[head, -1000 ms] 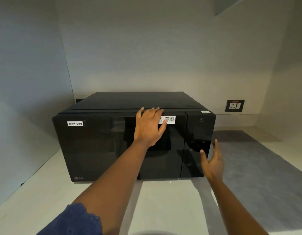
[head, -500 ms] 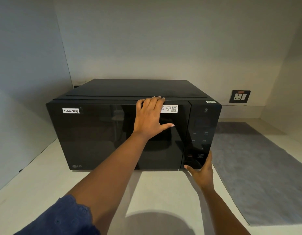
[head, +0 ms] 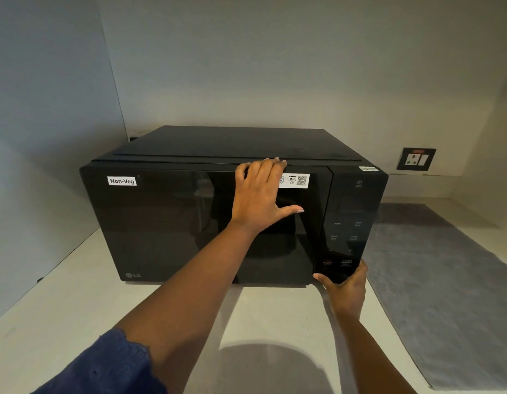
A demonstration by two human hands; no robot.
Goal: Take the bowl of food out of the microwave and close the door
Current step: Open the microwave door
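Since the earlier frame the right hand (head: 344, 288) has dropped from mid-air to the lower right corner of the microwave (head: 218, 223), and the view has drawn closer. Its grip is spread, thumb against the bottom of the control panel (head: 351, 223) and fingers round the side edge, clamped on nothing. The left hand (head: 260, 194) lies flat on the door (head: 172, 223), fingers apart, fingertips (head: 275, 160) at the door's top edge, thumb stretched toward the panel.

The door is shut, so the bowl cannot be seen; the dark glass gives only dim reflections. What the oven holds cannot be told.

The microwave stands on a pale bench (head: 61, 322), its left side near the left wall and its back near the rear wall. Open bench lies in front of the door. To the right a grey mat (head: 445, 280) covers the bench, with clear room above it. A socket (head: 416, 162) sits on the rear wall beyond.

The oven is glossy black, with a "Non-Veg" label (head: 122, 181) at the door's upper left and a QR sticker (head: 297, 180) just right of the left hand.
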